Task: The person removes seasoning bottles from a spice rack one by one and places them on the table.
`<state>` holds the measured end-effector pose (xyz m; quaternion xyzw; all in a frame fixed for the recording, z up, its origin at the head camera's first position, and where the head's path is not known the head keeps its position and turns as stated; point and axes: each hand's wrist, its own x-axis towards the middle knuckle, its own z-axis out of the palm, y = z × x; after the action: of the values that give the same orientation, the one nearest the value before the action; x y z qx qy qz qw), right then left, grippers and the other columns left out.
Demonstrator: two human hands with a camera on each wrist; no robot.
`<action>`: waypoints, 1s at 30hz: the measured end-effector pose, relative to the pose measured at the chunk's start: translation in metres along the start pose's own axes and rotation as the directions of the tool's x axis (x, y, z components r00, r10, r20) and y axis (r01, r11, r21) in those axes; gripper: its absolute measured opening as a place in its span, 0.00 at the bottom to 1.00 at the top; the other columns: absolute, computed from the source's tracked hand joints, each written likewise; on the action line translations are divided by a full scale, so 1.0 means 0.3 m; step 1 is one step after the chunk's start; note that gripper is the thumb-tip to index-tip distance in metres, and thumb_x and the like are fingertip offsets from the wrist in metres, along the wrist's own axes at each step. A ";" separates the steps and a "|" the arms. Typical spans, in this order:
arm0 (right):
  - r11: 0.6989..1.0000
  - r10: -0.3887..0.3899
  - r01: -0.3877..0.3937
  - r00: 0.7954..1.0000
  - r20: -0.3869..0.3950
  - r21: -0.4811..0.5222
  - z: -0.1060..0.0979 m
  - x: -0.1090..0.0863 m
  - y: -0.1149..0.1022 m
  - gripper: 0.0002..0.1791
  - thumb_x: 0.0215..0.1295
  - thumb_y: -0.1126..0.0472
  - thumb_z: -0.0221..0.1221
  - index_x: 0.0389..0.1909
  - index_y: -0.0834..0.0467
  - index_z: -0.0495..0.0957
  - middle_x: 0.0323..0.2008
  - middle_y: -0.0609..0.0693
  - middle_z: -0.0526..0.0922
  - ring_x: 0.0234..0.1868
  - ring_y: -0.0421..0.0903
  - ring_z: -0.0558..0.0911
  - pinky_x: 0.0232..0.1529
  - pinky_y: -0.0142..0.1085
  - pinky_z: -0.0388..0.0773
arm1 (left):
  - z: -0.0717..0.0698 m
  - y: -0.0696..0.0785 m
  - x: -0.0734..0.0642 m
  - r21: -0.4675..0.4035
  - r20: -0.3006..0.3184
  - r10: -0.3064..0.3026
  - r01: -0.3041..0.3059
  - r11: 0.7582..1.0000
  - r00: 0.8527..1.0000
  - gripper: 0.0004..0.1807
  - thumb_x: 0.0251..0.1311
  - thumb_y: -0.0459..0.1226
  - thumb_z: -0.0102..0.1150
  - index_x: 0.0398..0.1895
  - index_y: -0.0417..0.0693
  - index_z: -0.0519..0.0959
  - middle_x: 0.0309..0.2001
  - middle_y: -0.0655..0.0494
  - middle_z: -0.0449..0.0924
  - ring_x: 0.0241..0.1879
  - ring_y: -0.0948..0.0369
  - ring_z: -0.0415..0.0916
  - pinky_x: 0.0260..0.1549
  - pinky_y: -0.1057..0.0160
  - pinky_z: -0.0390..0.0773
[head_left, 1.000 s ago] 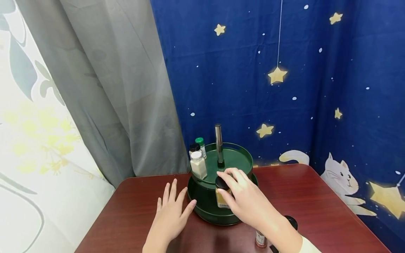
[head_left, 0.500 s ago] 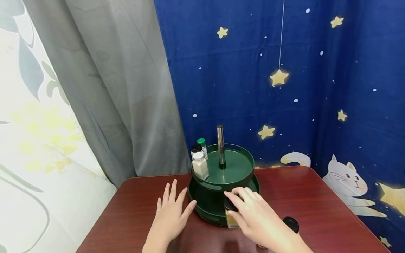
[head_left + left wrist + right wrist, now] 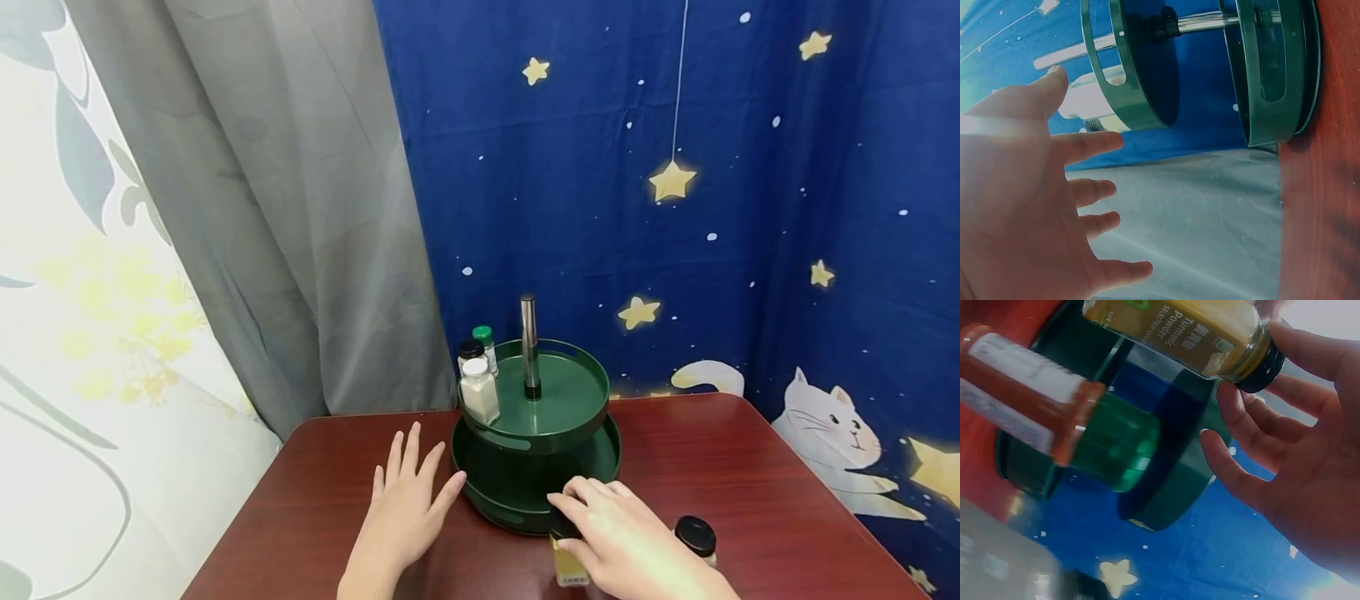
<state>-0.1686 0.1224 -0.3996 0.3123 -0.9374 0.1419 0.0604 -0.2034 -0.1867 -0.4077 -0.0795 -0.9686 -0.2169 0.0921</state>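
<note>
My right hand [image 3: 626, 533] grips a turmeric powder jar [image 3: 570, 567] by its black lid, fingers and thumb around the lid. The jar is upright, in front of the green two-tier rack [image 3: 562, 392]. In the right wrist view the jar's yellow contents and "Turmeric Powder" label [image 3: 1179, 331] show. My left hand [image 3: 405, 508] holds nothing, its fingers spread, left of the rack's lower tier [image 3: 502, 492]. On the upper tier's left side stand a white-lidded jar [image 3: 480, 396], a black-lidded jar [image 3: 471, 350] and a green-lidded jar [image 3: 483, 336].
A black-lidded jar [image 3: 695, 536] stands right of my right hand, partly hidden by it. A green-capped jar of reddish spice [image 3: 1029, 387] appears in the right wrist view, near a blurred pale jar [image 3: 997, 562]. Curtains hang behind the red-brown table [image 3: 322, 467].
My right hand has carried the turmeric jar from in front of the upper tier down and toward me, slightly right. My left hand has stayed put. The head view has shifted slightly.
</note>
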 end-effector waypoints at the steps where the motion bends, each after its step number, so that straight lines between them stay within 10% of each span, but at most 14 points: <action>1: 1.000 -0.006 0.006 1.000 0.006 0.003 0.007 -0.001 0.007 0.23 0.74 0.44 0.65 0.65 0.47 0.82 0.53 0.38 0.82 0.50 0.40 0.79 0.54 0.45 0.82 | 0.000 0.000 0.001 0.003 0.000 0.002 -0.002 1.000 1.000 0.43 0.76 0.70 0.41 0.80 0.52 0.70 0.88 0.45 0.43 0.87 0.38 0.36 0.76 0.20 0.46; 30: 0.996 0.047 -0.062 0.981 0.190 0.071 0.057 0.007 0.038 0.23 0.71 0.44 0.68 0.60 0.51 0.84 0.46 0.41 0.81 0.43 0.37 0.79 0.49 0.43 0.84 | -0.005 0.008 -0.006 0.005 -0.004 0.006 -0.006 1.000 1.000 0.41 0.76 0.69 0.43 0.78 0.53 0.72 0.88 0.45 0.44 0.87 0.38 0.38 0.75 0.20 0.48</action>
<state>-0.1774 0.1247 -0.4181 0.3006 -0.9410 0.1493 -0.0443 -0.2009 -0.1854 -0.4058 -0.0818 -0.9686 -0.2144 0.0951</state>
